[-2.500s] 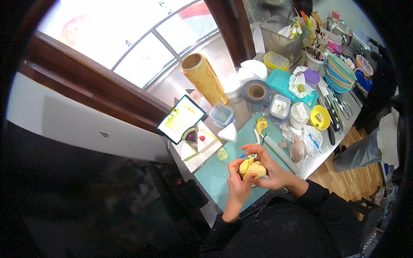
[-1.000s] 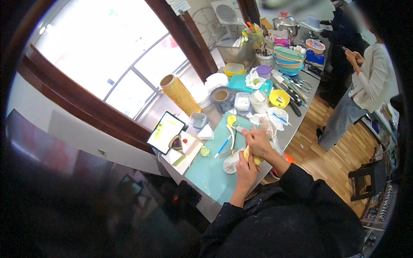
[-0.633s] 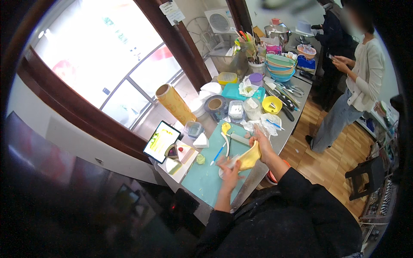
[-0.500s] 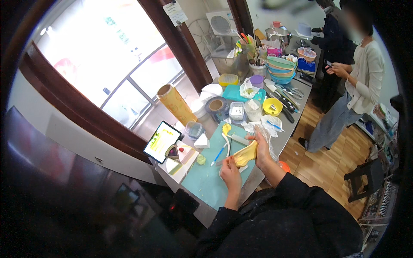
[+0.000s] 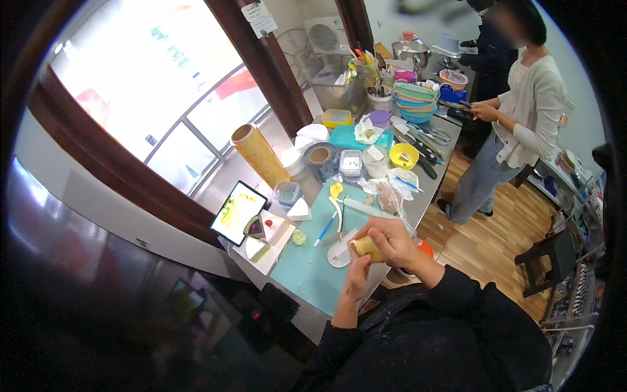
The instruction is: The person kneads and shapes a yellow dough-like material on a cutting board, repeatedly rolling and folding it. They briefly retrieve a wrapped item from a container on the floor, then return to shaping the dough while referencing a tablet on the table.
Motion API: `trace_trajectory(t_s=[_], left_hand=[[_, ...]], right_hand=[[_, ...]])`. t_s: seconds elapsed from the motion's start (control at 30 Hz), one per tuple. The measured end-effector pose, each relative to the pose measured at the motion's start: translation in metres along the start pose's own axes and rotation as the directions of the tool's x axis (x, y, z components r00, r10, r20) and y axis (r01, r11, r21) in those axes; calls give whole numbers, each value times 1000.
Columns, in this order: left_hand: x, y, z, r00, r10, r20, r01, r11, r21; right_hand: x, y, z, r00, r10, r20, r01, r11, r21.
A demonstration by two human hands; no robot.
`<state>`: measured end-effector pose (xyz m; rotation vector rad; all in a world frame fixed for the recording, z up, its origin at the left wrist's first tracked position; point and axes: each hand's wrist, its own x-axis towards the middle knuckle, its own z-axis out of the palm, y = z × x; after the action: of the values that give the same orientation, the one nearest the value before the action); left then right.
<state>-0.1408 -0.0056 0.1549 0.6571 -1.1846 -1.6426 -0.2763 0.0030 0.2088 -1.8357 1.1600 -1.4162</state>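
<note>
Over the near edge of the green mat (image 5: 307,281), both hands are closed on a lump of soft yellow dough (image 5: 367,248). My left hand (image 5: 356,277) supports it from below, fingers pressed against its lower end. From above and the right, my right hand (image 5: 392,243) wraps round it and hides much of it. Just left of the dough lies a white flat smoother (image 5: 338,256). Farther along the mat are a blue-handled modelling tool (image 5: 325,228), a curved white strip with a yellow end (image 5: 336,190), a white rolling pin (image 5: 366,207) and a pale green ball (image 5: 299,236).
A lit tablet (image 5: 239,212) and model cake slices (image 5: 271,238) stand left. Behind are a film roll (image 5: 260,157), tubs, a yellow bowl (image 5: 403,155) and knives (image 5: 426,163). Two people stand at the right; one wears a light cardigan (image 5: 542,98). A black stool (image 5: 545,261) is on the floor.
The yellow dough, stretched out between my hands before, is now gathered into a compact lump. My right hand has turned over its top. The view has shifted slightly.
</note>
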Motion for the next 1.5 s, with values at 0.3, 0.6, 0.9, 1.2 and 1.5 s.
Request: trace_trajectory(t_s=[0.3, 0.6, 0.9, 1.2, 1.5], left_hand=[[-10, -21, 23, 844, 236, -481, -46, 926, 374], [28, -115, -6, 849, -417, -326, 368, 907, -203], [48, -102, 57, 793, -599, -112, 524, 764, -376], [17, -114, 216, 968, -189, -164, 188, 982, -19], [-57, -179, 321, 989, -146, -12, 140, 913, 383]], right_hand=[[-49, 21, 51, 917, 121, -379, -161, 984, -76], [-84, 44, 43, 843, 187, -504, -288, 948, -131], [-107, 12, -90, 565, 518, -642, -714, 697, -65], [-161, -10, -169, 440, 235, -866, -410, 911, 39], [-259, 66, -229, 280, 487, -827, -757, 642, 122]])
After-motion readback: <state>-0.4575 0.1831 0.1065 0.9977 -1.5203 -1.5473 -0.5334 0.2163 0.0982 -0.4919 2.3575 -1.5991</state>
